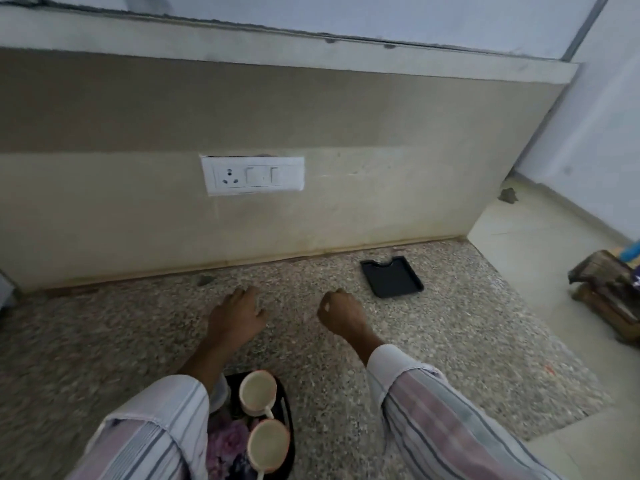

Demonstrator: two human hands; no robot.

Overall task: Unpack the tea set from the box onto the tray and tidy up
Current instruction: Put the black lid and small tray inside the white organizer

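Speckled granite counter [450, 341] lies under our hands. Our left hand [239, 315] hovers with fingers loosely curled, holding nothing; our right hand [341, 313] is curled into an empty fist. Behind our wrists sits the dark tray [289, 424] with two cream cups [258, 393]. Beyond our right fingers lies a small black tray [391, 282].

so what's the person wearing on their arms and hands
Both arms are in long sleeves of a light shirt with pale pink and grey-blue stripes, left sleeve and right sleeve. The right cuff looks plain white. The left hand and right hand are bare, no gloves.
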